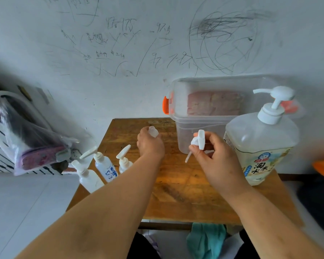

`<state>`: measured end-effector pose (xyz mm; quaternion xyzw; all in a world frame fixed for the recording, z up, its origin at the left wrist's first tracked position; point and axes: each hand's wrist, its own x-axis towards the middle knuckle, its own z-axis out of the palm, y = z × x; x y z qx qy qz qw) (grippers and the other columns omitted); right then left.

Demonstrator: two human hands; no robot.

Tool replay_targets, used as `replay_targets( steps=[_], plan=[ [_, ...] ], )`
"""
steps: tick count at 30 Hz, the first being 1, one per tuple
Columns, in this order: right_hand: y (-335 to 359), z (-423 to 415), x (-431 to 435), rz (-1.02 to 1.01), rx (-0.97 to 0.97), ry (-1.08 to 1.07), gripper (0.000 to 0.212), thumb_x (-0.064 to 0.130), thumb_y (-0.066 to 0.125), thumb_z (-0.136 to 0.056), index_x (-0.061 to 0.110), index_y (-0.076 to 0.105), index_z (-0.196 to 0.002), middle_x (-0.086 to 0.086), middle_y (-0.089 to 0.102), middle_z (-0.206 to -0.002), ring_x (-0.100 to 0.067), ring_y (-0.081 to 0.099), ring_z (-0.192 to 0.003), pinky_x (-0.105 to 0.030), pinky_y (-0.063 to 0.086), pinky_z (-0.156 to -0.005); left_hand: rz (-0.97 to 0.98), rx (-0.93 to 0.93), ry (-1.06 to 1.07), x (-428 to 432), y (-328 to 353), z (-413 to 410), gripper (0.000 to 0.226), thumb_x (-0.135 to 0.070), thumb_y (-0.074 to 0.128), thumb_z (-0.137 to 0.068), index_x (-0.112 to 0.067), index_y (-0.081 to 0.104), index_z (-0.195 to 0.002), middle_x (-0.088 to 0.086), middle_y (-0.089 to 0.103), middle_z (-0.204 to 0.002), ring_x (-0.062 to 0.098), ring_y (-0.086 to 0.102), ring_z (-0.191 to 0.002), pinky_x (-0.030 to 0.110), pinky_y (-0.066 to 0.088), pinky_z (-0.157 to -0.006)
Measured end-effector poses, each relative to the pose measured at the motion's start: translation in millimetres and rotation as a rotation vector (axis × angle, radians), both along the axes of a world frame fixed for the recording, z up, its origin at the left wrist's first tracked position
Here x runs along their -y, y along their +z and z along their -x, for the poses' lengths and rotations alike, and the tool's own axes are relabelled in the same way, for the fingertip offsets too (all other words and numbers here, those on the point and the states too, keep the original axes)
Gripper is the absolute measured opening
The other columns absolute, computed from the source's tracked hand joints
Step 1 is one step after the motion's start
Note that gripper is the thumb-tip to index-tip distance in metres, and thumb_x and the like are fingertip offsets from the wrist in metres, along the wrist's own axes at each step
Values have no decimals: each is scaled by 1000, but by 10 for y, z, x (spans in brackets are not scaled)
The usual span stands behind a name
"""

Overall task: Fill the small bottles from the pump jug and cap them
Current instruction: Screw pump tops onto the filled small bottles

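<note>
In the head view, the left hand (150,146) is gripping an uncapped small bottle (153,132) upright over the surface (176,187), fingers (143,132) wrapped round it, likely steadying its mouth. The right hand (218,161) is pinching the pump cap (200,141), tube down, seemingly ready for capping. The pump jug (260,146) is standing just right of it.

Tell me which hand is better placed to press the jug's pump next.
Right, probably. The right hand is next to the pump jug, though it holds the loose pump cap and must free a finger. The left hand holds the open small bottle, farther away.
</note>
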<state>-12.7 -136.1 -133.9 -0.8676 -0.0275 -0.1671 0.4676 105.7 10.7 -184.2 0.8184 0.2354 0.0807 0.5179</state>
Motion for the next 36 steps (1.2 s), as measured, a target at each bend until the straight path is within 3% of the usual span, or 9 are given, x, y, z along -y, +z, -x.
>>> replay_targets(
  steps=[7,11,14,19,23,27,32,36],
  plan=[
    [278,-36,-86,9,133,-46,27,37,56,-91,24,55,-114,19,56,-99,17,50,-83,6,39,-65,-68,21,-300,-50,3,695,60,-33,73,-84,-27,45,-137,-4,54,-136,20,52,-124,39,49,-100],
    [438,-18,-169,-103,173,-15,30,36,57,-90,18,57,-114,21,59,-91,13,57,-84,0,44,-70,-49,4,-460,-160,-108,945,56,-38,79,-76,-31,52,-125,-8,61,-123,13,57,-114,38,52,-98],
    [505,39,-252,-61,184,5,30,36,57,-90,17,58,-113,18,60,-92,12,56,-84,1,43,-70,4,-29,-497,-206,-146,1054,61,-42,79,-74,-32,51,-127,-9,60,-125,12,56,-117,41,51,-100],
    [491,87,-315,-1,180,18,25,35,58,-90,19,59,-108,30,52,-84,25,51,-82,3,40,-66,100,-58,-492,-227,-167,1119,61,-36,78,-78,-33,48,-132,-10,59,-131,14,54,-122,40,47,-104],
    [448,110,-330,32,124,30,26,34,58,-91,18,59,-112,27,51,-83,26,50,-80,4,39,-65,118,-83,-498,-212,-150,1157,64,-29,76,-81,-32,45,-137,-10,57,-133,12,53,-121,39,45,-105],
    [343,102,-350,108,1,80,28,35,57,-92,22,57,-117,17,60,-96,6,55,-81,-2,40,-63,108,-109,-523,-206,-144,1184,65,-27,75,-83,-32,43,-139,-13,56,-131,12,53,-121,41,44,-107],
    [114,49,-402,254,-224,157,32,39,60,-90,27,57,-118,9,63,-114,-9,59,-102,-19,47,-80,109,-142,-531,-191,-197,1195,66,-28,77,-80,-35,46,-138,-11,61,-131,13,56,-123,45,46,-105],
    [-50,47,-419,291,-283,116,26,44,63,-86,30,56,-107,10,62,-109,-7,58,-95,-22,52,-81,73,-133,-537,-179,-226,1203,61,-24,75,-83,-37,47,-136,-11,62,-130,14,55,-123,43,46,-106]
  ],
)
